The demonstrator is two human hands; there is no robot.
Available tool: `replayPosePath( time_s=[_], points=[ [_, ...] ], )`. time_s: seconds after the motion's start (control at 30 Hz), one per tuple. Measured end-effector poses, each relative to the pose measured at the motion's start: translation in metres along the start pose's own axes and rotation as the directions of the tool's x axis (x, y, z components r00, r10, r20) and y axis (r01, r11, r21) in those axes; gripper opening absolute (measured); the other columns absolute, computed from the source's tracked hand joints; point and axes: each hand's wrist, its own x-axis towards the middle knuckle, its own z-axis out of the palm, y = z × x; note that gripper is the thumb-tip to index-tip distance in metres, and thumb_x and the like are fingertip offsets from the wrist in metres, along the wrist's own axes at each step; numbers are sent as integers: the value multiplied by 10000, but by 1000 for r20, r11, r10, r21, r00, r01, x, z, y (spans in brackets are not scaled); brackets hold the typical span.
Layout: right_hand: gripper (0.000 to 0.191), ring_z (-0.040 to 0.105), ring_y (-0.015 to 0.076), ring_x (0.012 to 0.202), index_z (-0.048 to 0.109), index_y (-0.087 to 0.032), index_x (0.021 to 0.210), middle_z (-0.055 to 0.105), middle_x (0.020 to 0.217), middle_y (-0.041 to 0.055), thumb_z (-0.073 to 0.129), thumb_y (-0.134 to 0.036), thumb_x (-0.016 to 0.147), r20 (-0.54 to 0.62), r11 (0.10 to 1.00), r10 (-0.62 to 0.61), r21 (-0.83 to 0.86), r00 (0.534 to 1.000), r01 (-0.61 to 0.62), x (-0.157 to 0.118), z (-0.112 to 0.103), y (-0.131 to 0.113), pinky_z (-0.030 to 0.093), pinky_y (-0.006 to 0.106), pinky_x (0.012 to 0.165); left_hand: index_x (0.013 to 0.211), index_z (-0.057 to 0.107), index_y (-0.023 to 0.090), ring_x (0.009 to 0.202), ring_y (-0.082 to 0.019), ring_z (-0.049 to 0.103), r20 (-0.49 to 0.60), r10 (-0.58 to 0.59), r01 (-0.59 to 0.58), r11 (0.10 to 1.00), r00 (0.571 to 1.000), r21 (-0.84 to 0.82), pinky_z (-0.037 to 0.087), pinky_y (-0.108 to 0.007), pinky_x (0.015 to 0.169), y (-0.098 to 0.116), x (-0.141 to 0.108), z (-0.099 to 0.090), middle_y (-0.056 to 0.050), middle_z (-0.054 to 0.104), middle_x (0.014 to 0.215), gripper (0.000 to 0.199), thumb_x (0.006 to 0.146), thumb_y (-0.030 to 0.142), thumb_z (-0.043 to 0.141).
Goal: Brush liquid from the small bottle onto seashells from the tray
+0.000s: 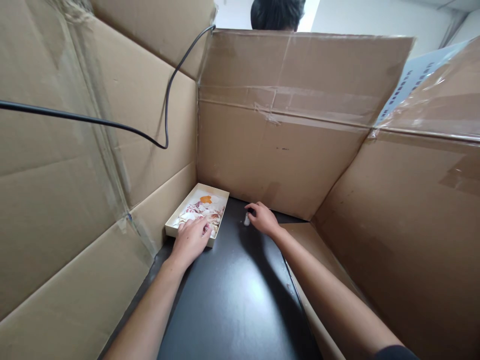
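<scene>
A shallow cream box (171,231) stands at the far left of the black table, filled with what look like seashells (195,207) in white, pink and red. One flat orange piece (205,199) lies at its far end. Over the near end, my left hand (192,239) has its fingers curled down among the shells; a reddish bit shows by the thumb, but what they grip is hidden. To the right of the box, my right hand (262,218) pinches the dark top of a small whitish object (246,219), like a little bottle, at the tabletop.
Tall cardboard walls (277,160) enclose the table (221,300) at the back and both sides. A black cable (112,123) hangs across the left wall. Beyond the back wall, the top of a person's head (277,14) shows. A cardboard flap (300,235) borders the table's right edge.
</scene>
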Motion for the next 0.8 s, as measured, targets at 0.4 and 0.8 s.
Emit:
replayPosePath(
  time_s=[0.4,0.8],
  points=[
    [298,603,178,925,634,-250,1140,613,1071,50,520,-244,865,10,1000,-8,-9,1000,8,-1,4,0,412,254,770,924,614,214,1001,-258,589,-1,-10,10,999,1000,-31,390,-383,872,-2,0,2,-60,691,1023,216,870,203,405],
    [324,597,169,909,600,-233,1177,612,1080,54,547,-266,859,-32,1000,-15,16,999,16,-4,-1,2,414,260,787,918,631,219,1049,-262,540,-124,-139,140,990,983,0,394,-374,893,-9,1,-14,-50,679,1082,239,869,217,397]
  ],
)
